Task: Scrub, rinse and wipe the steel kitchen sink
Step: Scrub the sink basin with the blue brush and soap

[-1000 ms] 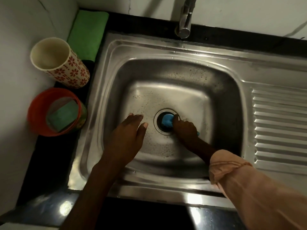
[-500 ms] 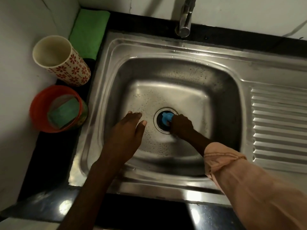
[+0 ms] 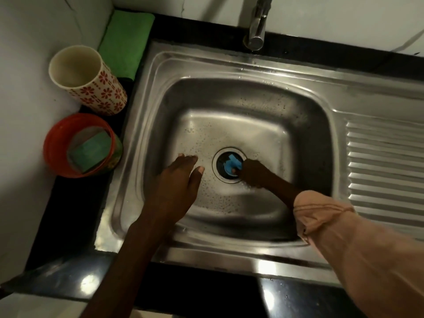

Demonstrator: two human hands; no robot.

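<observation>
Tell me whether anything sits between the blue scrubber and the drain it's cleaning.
Nothing visible does. The right hand grips the blue scrubber and pushes it straight into the open drain. The left hand lies flat on the sink floor beside the drain, clear of it.

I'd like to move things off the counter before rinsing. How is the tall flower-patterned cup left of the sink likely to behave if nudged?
The flower-patterned cup stands tall and narrow, so it would probably tip rather than slide. It looks empty, so likely light. Once down, its round wall might roll toward the orange tub or the sink rim.
</observation>
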